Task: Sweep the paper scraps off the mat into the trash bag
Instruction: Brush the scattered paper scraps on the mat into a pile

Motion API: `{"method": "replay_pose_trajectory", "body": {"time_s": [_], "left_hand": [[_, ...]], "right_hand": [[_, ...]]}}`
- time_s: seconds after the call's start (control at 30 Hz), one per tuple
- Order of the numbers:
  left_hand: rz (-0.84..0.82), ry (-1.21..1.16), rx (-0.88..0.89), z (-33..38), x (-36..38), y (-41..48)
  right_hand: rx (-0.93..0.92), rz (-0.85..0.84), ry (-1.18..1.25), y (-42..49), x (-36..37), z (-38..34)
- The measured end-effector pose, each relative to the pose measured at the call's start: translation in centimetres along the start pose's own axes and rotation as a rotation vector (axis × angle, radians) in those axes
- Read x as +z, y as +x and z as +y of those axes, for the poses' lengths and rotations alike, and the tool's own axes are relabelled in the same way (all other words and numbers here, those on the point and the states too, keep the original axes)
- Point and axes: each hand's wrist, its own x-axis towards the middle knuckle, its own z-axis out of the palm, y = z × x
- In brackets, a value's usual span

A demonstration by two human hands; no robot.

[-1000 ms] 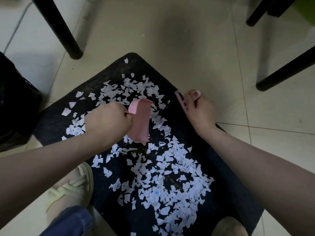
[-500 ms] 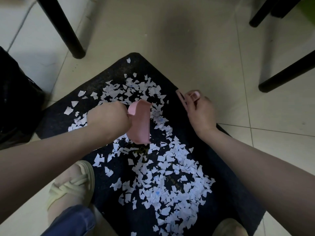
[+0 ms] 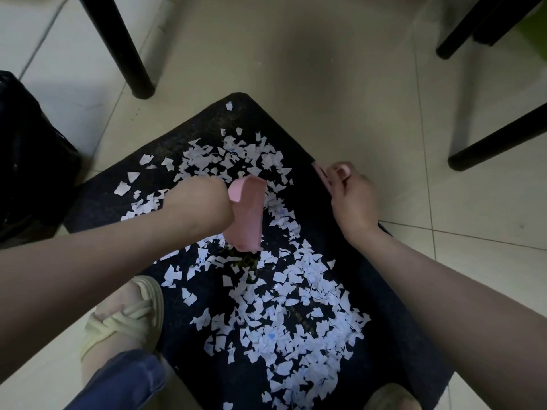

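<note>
The left hand (image 3: 196, 207) is closed tight in a grip around the handle end of a small pink dustpan (image 3: 248, 214). The pan hangs down from the fist, with its lower edge close over the middle of the mat, just above the scraps. The right hand (image 3: 352, 199) is off to the side at the right edge of the mat. Its fingers (image 3: 340, 173) are curled in and pinch a thin pink thing (image 3: 322, 177) that pokes out past the fingertips; I cannot tell what it is. The dark mat (image 3: 381, 291) lies on the pale tiled floor (image 3: 325, 84) with one corner pointing away from the person. White paper scraps (image 3: 296, 315) are spread all over it, thick in the near half and in a second patch behind the dustpan, with a few loose bits out toward the far corner and the left side. The black trash bag (image 3: 26, 161) sits on the floor to the left, just beside the mat's left corner. A foot in a pale sandal (image 3: 127, 318) rests at the mat's near left edge, above a blue trouser leg (image 3: 118, 383). Black furniture legs (image 3: 118, 42) stand on the floor farther away, on the left and on the right.
</note>
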Motion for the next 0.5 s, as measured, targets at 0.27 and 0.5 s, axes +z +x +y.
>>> {"method": "replay_pose_trajectory", "body": {"time_s": [0.27, 0.5], "left_hand": [[0.144, -0.037, -0.030, 1.0, -1.2, 0.3], [0.180, -0.001, -0.038, -1.3, -0.8, 0.5]], "right_hand": [[0.100, -0.224, -0.088, 0.8, 1.8, 0.5], [0.122, -0.136, 0.056, 0.4, 0.7, -0.8]]}}
